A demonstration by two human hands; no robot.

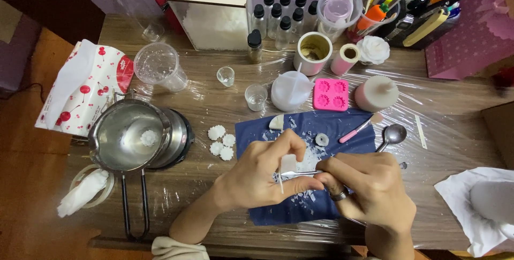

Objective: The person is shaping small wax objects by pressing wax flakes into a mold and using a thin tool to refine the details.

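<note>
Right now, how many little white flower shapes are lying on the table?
4 white flowers cluster on the table beside the metal pot; a fifth sits inside the pot. Hands may hide more.

Your left hand (pixel 257 177) hides most of the white stick (pixel 280 184); beside it, the tweezers' (pixel 300 174) tips are too small to tell.

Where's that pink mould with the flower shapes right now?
The pink mould lies toward the back of the table, just beyond the blue mat, between a round white dish and a pinkish candle.
</note>
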